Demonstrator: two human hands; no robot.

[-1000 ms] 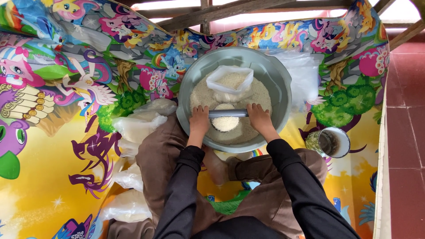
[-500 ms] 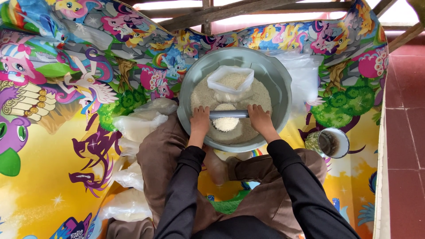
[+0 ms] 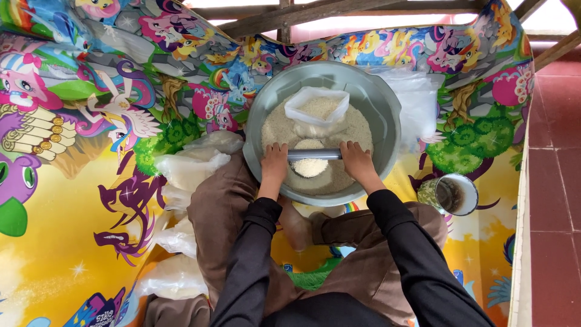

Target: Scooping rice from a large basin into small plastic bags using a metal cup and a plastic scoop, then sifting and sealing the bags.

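Note:
A large grey basin (image 3: 387,103) holds a heap of white rice (image 3: 275,127). My left hand (image 3: 273,165) and my right hand (image 3: 357,162) grip the two ends of a grey rod (image 3: 313,154) laid across a small cup filled with rice (image 3: 309,167). An open clear plastic bag (image 3: 316,110) with rice in it stands in the basin just beyond the cup. I sit cross-legged in brown trousers with black sleeves, the basin against my knees.
Several filled clear plastic bags (image 3: 190,166) lie at my left on a colourful cartoon-print mat (image 3: 66,200). A metal cup (image 3: 457,195) stands at my right. More clear plastic (image 3: 420,103) lies beside the basin. Red floor tiles (image 3: 554,181) run along the right.
Both hands and the rod have slid slightly toward me across the cup. Nothing else has moved.

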